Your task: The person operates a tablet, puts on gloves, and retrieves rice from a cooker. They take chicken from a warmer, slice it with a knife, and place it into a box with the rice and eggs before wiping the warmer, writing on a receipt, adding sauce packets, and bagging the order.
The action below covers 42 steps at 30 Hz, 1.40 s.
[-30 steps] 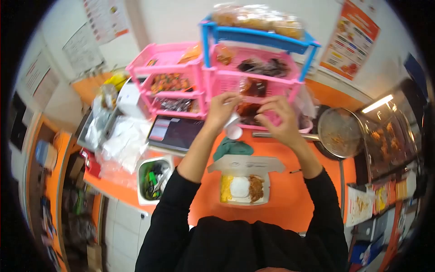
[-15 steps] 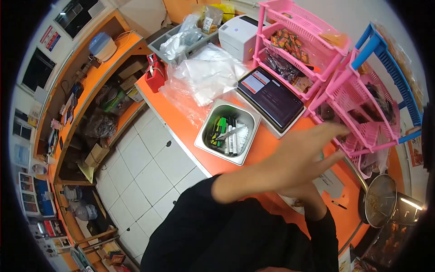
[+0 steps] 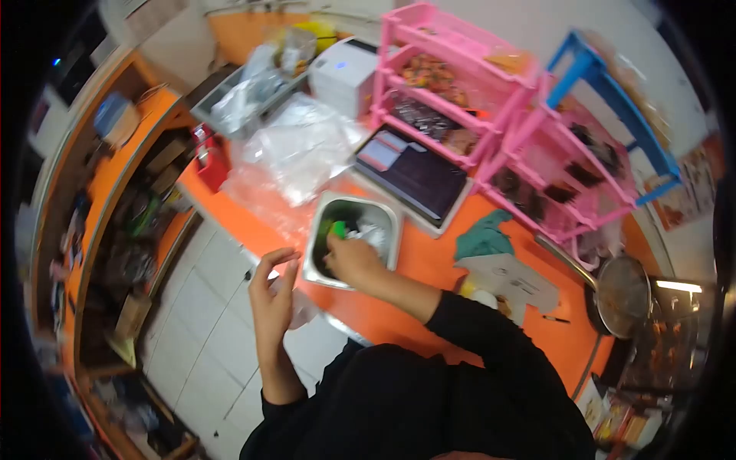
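Note:
A square metal container (image 3: pixel 394 244) stands on the orange counter, with a green item (image 3: pixel 338 228) and white pieces inside. My right hand (image 3: pixel 354 262) reaches into it, fingers drawn together beside the green item; what they grip is hidden. Left of the container, my left hand (image 3: pixel 272 307) is raised past the counter edge, thumb and fingers curled towards each other. Blurred clear plastic (image 3: pixel 301 310) hangs at this hand, between it and the container.
Behind are clear bags (image 3: pixel 299 149), a tablet (image 3: pixel 412 175), a white printer (image 3: pixel 342 79) and pink racks (image 3: pixel 491 115). To the right lie a green cloth (image 3: pixel 484 236), an opened carton (image 3: pixel 517 284), a pen (image 3: pixel 556 319) and a round strainer (image 3: pixel 622 297).
Both hands have moved left from in front of the racks and separated. My right hand has entered the container. The green cloth and carton have come into clearer view as the camera shifted.

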### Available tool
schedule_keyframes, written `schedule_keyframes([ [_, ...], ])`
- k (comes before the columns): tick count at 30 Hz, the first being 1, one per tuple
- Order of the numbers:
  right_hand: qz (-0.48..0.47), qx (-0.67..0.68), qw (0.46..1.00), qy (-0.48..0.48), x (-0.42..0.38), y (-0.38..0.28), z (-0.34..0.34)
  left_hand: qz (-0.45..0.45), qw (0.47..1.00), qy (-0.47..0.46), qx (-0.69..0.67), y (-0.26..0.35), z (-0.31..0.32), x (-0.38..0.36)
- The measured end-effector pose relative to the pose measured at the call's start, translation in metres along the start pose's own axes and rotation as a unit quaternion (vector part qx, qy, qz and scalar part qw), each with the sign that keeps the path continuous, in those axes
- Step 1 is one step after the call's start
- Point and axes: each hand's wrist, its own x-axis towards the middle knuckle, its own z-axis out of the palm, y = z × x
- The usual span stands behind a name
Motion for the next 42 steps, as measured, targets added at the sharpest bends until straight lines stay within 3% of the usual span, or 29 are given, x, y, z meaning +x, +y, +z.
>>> schedule_keyframes([
  [1,0.068,-0.02,0.997,-0.016,0.007,0.0,0.004,0.011,1.0,-0.024,-0.018,-0.001,0.004,0.001],
  [4,0.116,0.024,0.993,-0.029,0.005,0.007,0.0,0.037,0.998,-0.042,-0.008,-0.002,0.019,0.007],
  [5,0.112,0.021,0.993,0.039,0.004,0.009,0.006,0.011,0.999,-0.036,-0.032,0.001,0.024,0.008],
  [7,0.203,0.185,0.954,-0.117,0.008,0.012,-0.013,-0.01,0.998,-0.04,-0.052,0.005,0.031,0.015],
  [9,0.234,0.229,0.938,-0.118,0.004,0.018,-0.028,0.061,0.996,-0.016,-0.067,0.005,0.037,0.021],
  [11,0.261,0.266,0.92,-0.123,-0.001,0.029,-0.033,0.059,0.993,-0.019,-0.102,0.024,0.046,0.026],
  [13,0.306,0.434,0.843,-0.081,-0.009,0.042,-0.034,0.083,0.993,-0.026,-0.084,0.035,0.056,0.033],
  [15,0.299,0.493,0.814,-0.065,-0.036,0.034,-0.051,0.101,0.993,-0.019,-0.063,0.049,0.064,0.04],
  [17,0.228,0.613,0.754,-0.062,-0.064,0.035,-0.054,0.124,0.992,0.013,-0.017,0.064,0.071,0.048],
  [18,0.183,0.634,0.751,-0.02,-0.085,0.032,-0.062,0.184,0.981,0.059,0.02,0.071,0.072,0.053],
  [19,0.137,0.654,0.744,0.022,-0.107,0.03,-0.071,0.186,0.981,0.058,0.015,0.084,0.075,0.055],
  [21,0.064,0.679,0.727,0.082,-0.146,0.038,-0.083,0.343,0.918,0.169,0.11,0.109,0.081,0.06],
  [23,-0.011,0.702,0.693,0.165,-0.169,0.065,-0.085,0.388,0.903,0.155,0.101,0.131,0.098,0.06],
  [25,-0.027,0.67,0.71,0.215,-0.196,0.078,-0.119,0.435,0.895,0.081,0.061,0.151,0.123,0.054],
  [27,-0.093,0.713,0.636,0.28,-0.222,0.094,-0.143,0.448,0.893,-0.037,0.015,0.154,0.162,0.057],
  [28,-0.08,0.691,0.646,0.315,-0.234,0.104,-0.154,0.457,0.885,-0.09,0.001,0.153,0.186,0.059],
  [30,-0.07,0.668,0.654,0.347,-0.252,0.126,-0.176,0.337,0.899,-0.267,-0.087,0.138,0.242,0.068],
  [32,-0.04,0.565,0.718,0.404,-0.268,0.15,-0.196,0.286,0.904,-0.31,-0.066,0.132,0.287,0.066],
  [33,-0.045,0.565,0.718,0.403,-0.278,0.161,-0.208,0.301,0.897,-0.319,-0.063,0.129,0.308,0.068],
  [35,0.024,0.493,0.786,0.373,-0.296,0.184,-0.231,0.318,0.889,-0.324,-0.059,0.115,0.355,0.073],
  [36,0.019,0.493,0.787,0.371,-0.301,0.195,-0.243,0.313,0.877,-0.35,-0.101,0.105,0.381,0.076],
  [38,0.017,0.331,0.892,0.308,-0.304,0.222,-0.269,0.311,0.863,-0.371,-0.143,0.108,0.403,0.078],
  [39,0.013,0.33,0.892,0.308,-0.304,0.237,-0.28,0.244,0.867,-0.402,-0.166,0.111,0.408,0.078],
  [40,0.067,0.296,0.919,0.251,-0.303,0.254,-0.29,0.174,0.865,-0.432,-0.186,0.113,0.411,0.077],
  [42,0.139,0.203,0.959,0.137,-0.3,0.27,-0.314,0.128,0.842,-0.467,-0.237,0.117,0.406,0.074],
])
